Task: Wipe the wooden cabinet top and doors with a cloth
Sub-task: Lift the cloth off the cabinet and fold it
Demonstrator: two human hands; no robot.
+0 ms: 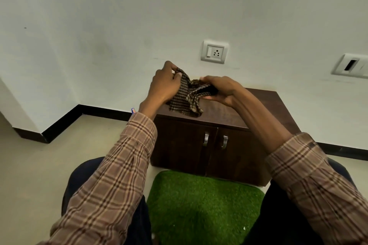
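A low dark wooden cabinet [264,103] stands against the white wall, with two doors [185,145] and two metal handles [206,139] in the middle. I hold a brown checked cloth [184,95] above the left part of the cabinet top. My left hand [165,83] pinches its upper left edge. My right hand [219,88] grips its right side. The cloth is bunched between both hands and its lower end hangs just over the top.
A green grass-like mat [203,205] lies on the floor between my knees, in front of the cabinet. A switch and socket plate [214,51] sits on the wall above the cabinet, another plate [350,64] at the right. Black skirting [99,110] runs along the wall.
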